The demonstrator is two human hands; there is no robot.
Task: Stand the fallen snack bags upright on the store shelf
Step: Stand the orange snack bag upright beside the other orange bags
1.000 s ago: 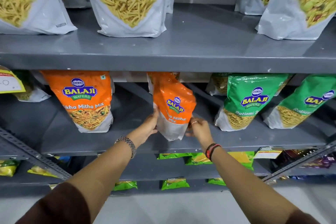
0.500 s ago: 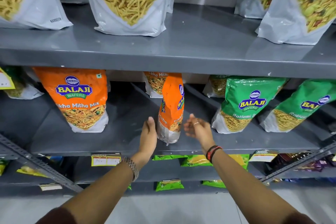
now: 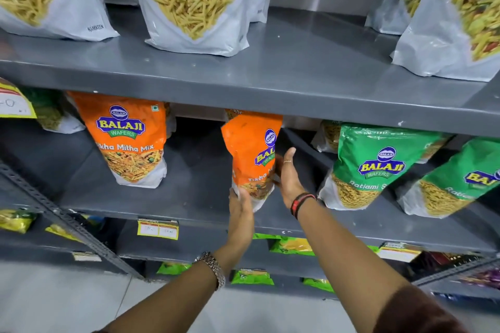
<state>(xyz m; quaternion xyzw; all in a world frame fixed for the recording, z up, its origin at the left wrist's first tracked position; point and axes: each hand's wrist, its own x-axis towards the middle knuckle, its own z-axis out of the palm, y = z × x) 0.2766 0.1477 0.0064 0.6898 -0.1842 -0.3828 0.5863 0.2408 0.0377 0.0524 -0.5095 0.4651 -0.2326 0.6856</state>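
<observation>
Orange snack bag (image 3: pixel 250 154) is standing upright at frame centre on the grey middle shelf (image 3: pixel 189 197). Left hand (image 3: pixel 240 205) is cupping its base; right hand (image 3: pixel 289 176), fingers extended, is pressing its side.

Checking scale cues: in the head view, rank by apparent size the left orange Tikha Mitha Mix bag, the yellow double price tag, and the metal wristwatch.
1. Left orange Tikha Mitha Mix bag.
2. Yellow double price tag.
3. Metal wristwatch, though it is nearer the camera, so this is apparent size only.
</observation>
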